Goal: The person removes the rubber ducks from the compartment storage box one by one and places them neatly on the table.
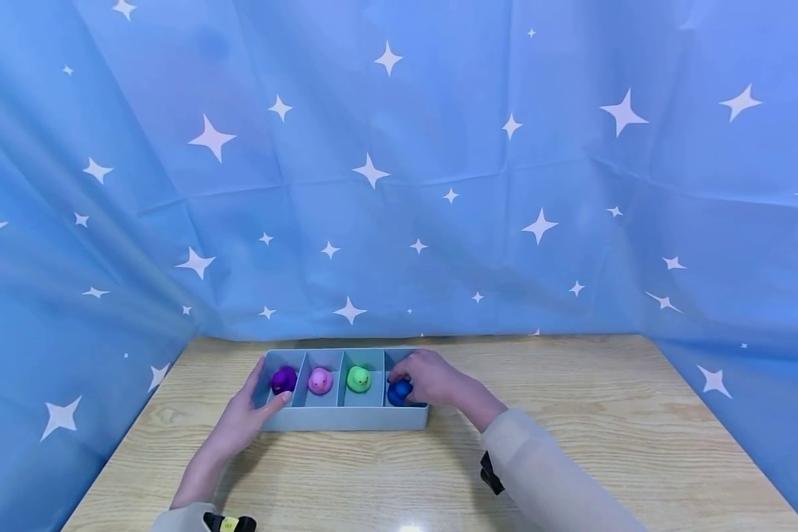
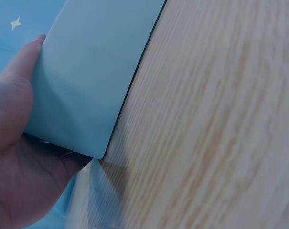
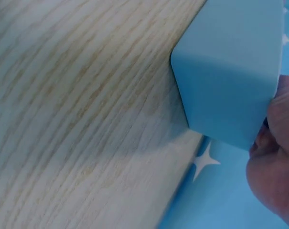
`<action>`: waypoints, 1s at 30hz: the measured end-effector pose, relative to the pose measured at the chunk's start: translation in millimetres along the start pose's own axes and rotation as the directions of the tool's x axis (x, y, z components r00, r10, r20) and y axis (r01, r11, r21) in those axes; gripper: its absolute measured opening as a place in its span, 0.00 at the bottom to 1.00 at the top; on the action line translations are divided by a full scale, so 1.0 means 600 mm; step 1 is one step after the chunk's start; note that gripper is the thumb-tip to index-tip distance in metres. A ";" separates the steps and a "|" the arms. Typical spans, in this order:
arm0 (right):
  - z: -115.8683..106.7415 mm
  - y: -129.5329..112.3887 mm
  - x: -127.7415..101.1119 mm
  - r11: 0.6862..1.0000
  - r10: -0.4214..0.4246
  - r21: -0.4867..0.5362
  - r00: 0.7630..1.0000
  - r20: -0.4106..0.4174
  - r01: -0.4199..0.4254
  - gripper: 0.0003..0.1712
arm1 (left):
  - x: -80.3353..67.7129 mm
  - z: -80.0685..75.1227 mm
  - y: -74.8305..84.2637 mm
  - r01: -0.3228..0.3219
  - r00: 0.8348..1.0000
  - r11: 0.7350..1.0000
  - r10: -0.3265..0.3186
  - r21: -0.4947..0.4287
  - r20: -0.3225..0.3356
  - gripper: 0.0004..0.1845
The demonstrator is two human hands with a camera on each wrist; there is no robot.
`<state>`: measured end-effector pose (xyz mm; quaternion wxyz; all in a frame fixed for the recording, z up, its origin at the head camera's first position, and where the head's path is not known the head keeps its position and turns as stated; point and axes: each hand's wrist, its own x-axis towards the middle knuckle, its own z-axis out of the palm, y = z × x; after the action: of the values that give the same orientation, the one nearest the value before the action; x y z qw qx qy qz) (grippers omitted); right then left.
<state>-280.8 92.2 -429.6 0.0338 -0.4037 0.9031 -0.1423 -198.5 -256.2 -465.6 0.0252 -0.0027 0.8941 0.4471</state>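
A grey-blue box with a row of compartments lies on the table in the head view. From the left its compartments hold a purple rubber duck, a pink duck and a green duck. My left hand grips the box's left end, the thumb at the front rim and the fingers round the end wall. In the rightmost compartment, my right hand holds a blue duck from above with curled fingers, which partly hide it. The right wrist view shows the fingertips behind the box wall.
The wooden table extends in front of the box and to its right. Behind and along both sides hangs a blue curtain with white stars; the box stands near the table's back edge.
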 end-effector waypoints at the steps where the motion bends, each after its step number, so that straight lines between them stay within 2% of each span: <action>1: 0.000 0.000 0.000 1.000 -0.001 0.001 1.000 0.003 0.001 0.18 | 0.001 0.001 0.000 0.002 1.000 1.000 -0.002 -0.001 0.000 0.55; 10: 0.003 -0.002 -0.004 1.000 -0.007 0.030 1.000 -0.029 0.008 0.17 | -0.001 0.001 0.000 0.013 1.000 1.000 -0.013 -0.022 -0.001 0.55; 19: 0.007 -0.002 -0.009 0.987 0.097 0.128 0.995 -0.024 -0.093 0.17 | 0.001 0.004 -0.002 0.012 1.000 0.999 -0.012 -0.029 -0.002 0.55; 24: -0.003 -0.005 -0.008 0.964 0.172 0.206 0.985 -0.008 -0.166 0.17 | 0.001 0.004 -0.001 0.019 1.000 0.999 -0.019 -0.028 0.000 0.55; 30: -0.014 -0.005 -0.011 0.926 0.222 0.327 0.973 -0.057 -0.192 0.17 | -0.001 0.002 -0.001 0.032 1.000 0.999 -0.032 -0.025 -0.001 0.55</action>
<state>-275.6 97.0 -421.1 0.0712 -0.2884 0.9063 -0.3007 -198.0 -255.5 -466.9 0.0317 -0.0174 0.8884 0.4576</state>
